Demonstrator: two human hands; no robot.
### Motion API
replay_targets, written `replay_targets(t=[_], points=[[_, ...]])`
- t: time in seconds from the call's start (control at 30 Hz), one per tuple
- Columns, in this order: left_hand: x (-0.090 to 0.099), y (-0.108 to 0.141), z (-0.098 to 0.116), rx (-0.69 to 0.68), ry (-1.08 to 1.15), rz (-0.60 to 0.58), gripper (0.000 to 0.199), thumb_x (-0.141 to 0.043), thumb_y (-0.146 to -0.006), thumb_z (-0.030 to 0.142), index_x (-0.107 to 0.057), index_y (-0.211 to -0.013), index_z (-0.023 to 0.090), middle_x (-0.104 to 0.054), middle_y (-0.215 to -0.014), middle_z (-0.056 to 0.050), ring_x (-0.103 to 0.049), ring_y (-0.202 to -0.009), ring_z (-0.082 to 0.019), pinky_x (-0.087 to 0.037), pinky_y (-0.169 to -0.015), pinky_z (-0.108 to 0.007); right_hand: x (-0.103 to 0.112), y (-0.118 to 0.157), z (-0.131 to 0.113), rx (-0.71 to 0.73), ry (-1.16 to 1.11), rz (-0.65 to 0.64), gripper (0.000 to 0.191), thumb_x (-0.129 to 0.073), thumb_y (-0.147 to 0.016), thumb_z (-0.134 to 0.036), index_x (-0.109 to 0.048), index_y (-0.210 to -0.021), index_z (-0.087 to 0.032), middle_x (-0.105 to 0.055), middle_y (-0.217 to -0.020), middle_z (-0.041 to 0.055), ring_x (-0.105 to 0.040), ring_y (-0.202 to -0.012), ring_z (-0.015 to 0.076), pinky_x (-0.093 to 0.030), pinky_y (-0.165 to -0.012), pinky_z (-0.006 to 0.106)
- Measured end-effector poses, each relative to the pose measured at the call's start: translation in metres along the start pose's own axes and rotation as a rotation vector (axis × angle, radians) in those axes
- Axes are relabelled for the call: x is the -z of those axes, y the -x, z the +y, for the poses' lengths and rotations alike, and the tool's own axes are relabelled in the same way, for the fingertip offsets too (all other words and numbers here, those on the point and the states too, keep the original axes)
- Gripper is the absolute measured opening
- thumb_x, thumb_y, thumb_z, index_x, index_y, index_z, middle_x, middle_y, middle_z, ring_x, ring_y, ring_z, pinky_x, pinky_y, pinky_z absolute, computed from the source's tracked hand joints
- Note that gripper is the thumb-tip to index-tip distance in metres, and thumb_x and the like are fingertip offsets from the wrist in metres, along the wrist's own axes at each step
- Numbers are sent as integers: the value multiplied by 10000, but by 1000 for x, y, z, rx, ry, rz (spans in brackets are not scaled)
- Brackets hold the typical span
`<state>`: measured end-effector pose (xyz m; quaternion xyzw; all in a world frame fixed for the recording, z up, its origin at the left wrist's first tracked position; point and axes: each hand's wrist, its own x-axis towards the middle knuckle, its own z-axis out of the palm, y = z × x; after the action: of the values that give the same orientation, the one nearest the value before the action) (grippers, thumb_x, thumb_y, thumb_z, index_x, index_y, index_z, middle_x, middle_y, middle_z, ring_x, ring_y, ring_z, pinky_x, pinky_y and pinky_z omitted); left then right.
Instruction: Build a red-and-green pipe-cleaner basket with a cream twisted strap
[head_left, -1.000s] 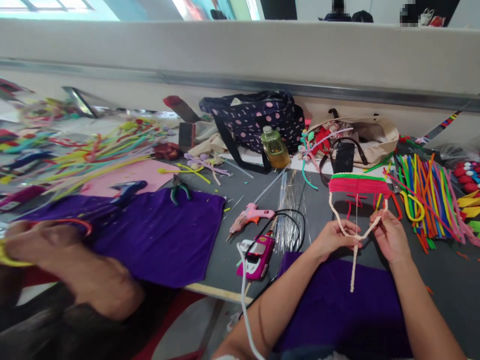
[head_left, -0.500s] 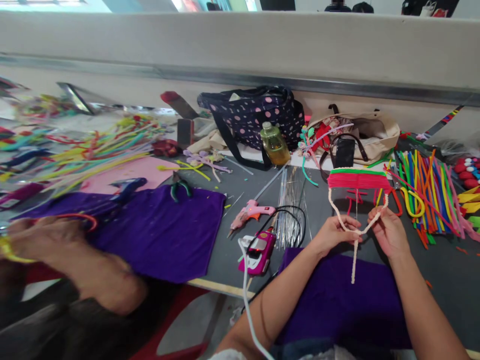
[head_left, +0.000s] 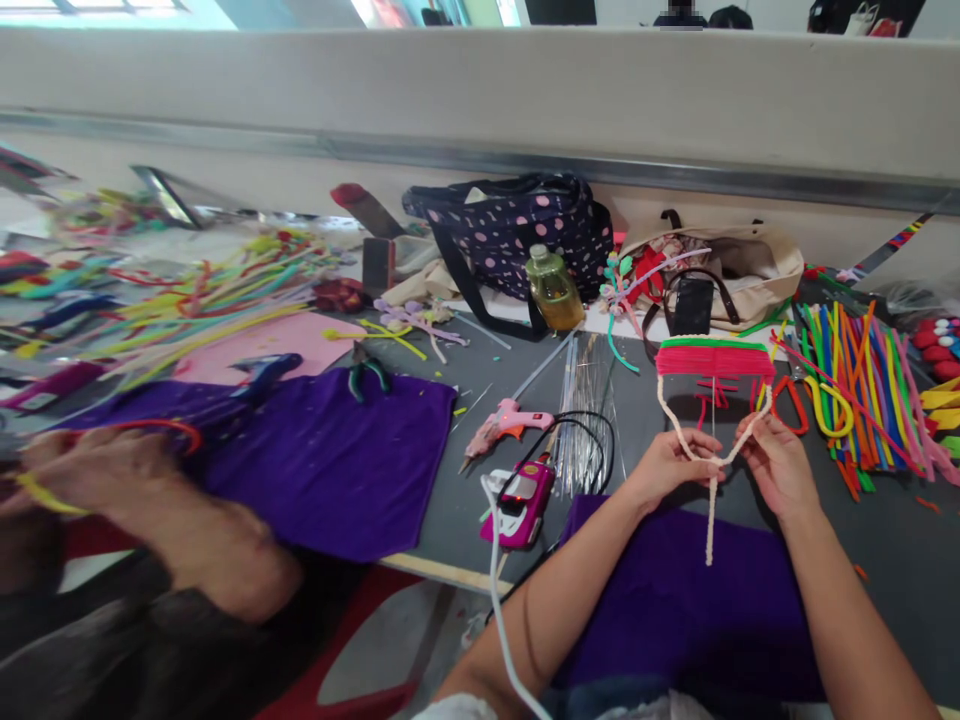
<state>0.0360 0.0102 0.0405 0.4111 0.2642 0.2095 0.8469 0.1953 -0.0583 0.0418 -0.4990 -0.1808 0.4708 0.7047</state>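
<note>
A flat red panel [head_left: 714, 361] with a green and cream top edge is held up in front of me. Cream pipe cleaners run down from its two ends and meet in a twisted tail [head_left: 710, 525]; a thin wire stands between them. My left hand [head_left: 679, 468] pinches the place where the cream strands join. The fingers of my right hand [head_left: 776, 465] close on the right-hand cream strand. Below both hands lies a purple cloth [head_left: 690, 600].
Left of my hands are a pink glue gun [head_left: 502, 432], a magenta device [head_left: 519, 510] with cables and clear sticks. Bags [head_left: 525, 235] and a bottle [head_left: 553, 290] stand behind. Coloured pipe cleaners [head_left: 862, 385] lie right. Another person's arm [head_left: 180, 530] is at far left.
The view has shifted slightly, moving the table items a little to the right. My right fingers sit slightly lower on the cream strand. The other person's hand has moved slightly.
</note>
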Motion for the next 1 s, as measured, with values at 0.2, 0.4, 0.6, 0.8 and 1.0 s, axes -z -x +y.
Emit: replay_targets(t=[0.2,0.4,0.6,0.8,1.0], points=[[0,-2,-2,-8,-2,26,462,-865,-521,259,-666,-908,103,-682,-747,-42,-695,-676,-194,-553,-630,-294,-3,0,1,54,44,134,235,-817,-624,-345,-645,-637,-185,-602,-659,-17,-519,-569,79,-442,-529,197],[1,-5,-2,-41,12,76,470,-867,-513,274,-678,-910,109,-672,-748,-36,-678,-681,-189,-526,-639,-303,-6,4,4,15,278,12,298,-755,-696,-425,-671,-855,-188,-614,-700,-9,-511,-534,79,-407,-459,190],[12,-10,4,-140,-12,172,459,-858,-541,291,-719,-946,125,-669,-783,-28,-575,-642,-89,-416,-598,-214,-16,12,11,-76,476,-195,374,-749,-690,-433,-595,-934,-194,-571,-628,-38,-474,-472,80,-302,-349,161],[15,-10,8,-132,10,113,499,-857,-540,321,-727,-979,123,-694,-796,-61,-564,-632,-99,-372,-580,-220,-29,20,17,-84,468,-252,400,-728,-706,-401,-568,-1018,-208,-602,-654,-34,-418,-426,57,-254,-347,158],[21,-13,13,-259,70,155,432,-764,-669,436,-728,-957,115,-676,-786,-64,-572,-618,-102,-428,-552,-217,-23,16,11,75,576,-183,295,-717,-704,-393,-658,-916,-197,-655,-709,-1,-592,-626,143,-434,-545,230]])
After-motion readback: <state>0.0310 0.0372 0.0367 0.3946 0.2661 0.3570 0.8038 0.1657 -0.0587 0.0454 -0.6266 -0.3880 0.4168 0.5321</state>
